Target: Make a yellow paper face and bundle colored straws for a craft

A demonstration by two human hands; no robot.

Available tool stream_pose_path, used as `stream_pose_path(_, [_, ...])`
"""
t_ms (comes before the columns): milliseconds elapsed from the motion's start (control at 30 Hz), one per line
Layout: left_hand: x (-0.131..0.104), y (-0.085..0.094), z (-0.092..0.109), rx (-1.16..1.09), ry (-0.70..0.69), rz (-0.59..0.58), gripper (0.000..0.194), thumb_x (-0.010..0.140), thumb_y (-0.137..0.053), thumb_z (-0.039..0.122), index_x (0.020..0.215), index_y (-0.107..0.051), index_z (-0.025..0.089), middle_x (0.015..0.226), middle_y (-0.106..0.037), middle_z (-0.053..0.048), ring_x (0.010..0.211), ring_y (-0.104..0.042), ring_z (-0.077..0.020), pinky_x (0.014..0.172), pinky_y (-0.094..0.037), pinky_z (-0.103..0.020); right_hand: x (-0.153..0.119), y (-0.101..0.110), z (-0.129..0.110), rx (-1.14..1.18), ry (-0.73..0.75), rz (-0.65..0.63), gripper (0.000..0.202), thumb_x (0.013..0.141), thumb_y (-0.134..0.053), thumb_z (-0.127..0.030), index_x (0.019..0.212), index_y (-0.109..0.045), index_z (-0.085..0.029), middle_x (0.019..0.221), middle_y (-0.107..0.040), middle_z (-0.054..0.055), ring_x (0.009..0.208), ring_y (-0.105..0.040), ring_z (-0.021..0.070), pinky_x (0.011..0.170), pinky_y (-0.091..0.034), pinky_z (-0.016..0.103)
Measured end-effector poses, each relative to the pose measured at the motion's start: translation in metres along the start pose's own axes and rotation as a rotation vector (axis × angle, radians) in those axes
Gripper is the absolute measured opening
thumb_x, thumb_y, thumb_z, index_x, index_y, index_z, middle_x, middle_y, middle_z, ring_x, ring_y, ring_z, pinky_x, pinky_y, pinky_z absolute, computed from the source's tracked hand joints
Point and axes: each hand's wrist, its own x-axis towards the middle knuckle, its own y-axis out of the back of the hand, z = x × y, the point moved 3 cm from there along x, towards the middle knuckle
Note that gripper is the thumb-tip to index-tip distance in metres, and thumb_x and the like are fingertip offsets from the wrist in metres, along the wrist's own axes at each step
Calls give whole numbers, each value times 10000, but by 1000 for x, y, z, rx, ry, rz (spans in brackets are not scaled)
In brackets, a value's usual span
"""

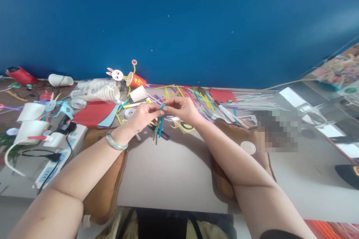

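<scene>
Above the middle of the table, my left hand (147, 115) and my right hand (182, 110) meet fingertip to fingertip. Both pinch the top of a blue pipe cleaner (160, 127), which looks bent or twisted where the fingers come together. Beside it hangs a green pipe cleaner (156, 130) from the same pinch; its upper end is hidden by my fingers. Below them lies a dark pen-like object (163, 134). A yellow paper cutout (185, 127) rests on the table under my right hand.
Coloured sticks (207, 101) are heaped along the blue wall. A red paper cup (137, 80) with a rabbit face (117, 74) stands behind my left hand, near stacked white cups (105, 94). A power strip (61, 157) with cables lies left. Brown cushions (105, 179) lie under my forearms.
</scene>
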Motion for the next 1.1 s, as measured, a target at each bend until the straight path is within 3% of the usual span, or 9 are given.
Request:
stream_pose_path(133, [-1,-2,2,-50,13,19,384,574,-910,397,811,-793,119,670,-686,-24,564,-581,-103,488,-474,-198,1,1,2,-16,-10,-42,374,711,-818,-499,798,-729,-147,679,-704,32,595,-609,133,536,-451,252])
stream_pose_path(300, [-1,-3,3,-83,93,23,403,524,-930,409,764,-787,117,690,-700,-34,592,-610,-120,507,-500,-214,2,2,3,-79,22,-4,369,722,-802,-506,716,-698,-152,600,-652,8,531,-533,108,509,-405,248])
stream_pose_path(500, [-2,-2,4,-83,161,0,414,480,-950,399,739,-784,122,661,-677,-17,585,-608,-107,524,-503,-211,2,0,6,-40,19,-17,401,701,-817,-531,725,-696,-149,642,-666,17,562,-550,115,538,-422,257])
stream_pose_path(733, [-1,2,-1,-73,170,-59,414,530,-940,378,835,-799,135,709,-702,-35,593,-624,-119,534,-508,-228,0,-2,2,-13,29,-35,397,696,-823,-528,730,-700,-152,624,-643,4,565,-552,117,546,-426,262])
stream_pose_path(1100, [2,9,-13,-60,202,-102,321,620,-918,333,826,-775,133,670,-682,-35,645,-687,-158,538,-515,-222,-2,-5,-2,-30,30,-103,353,720,-805,-481,733,-691,-147,638,-685,19,585,-612,129,530,-453,244])
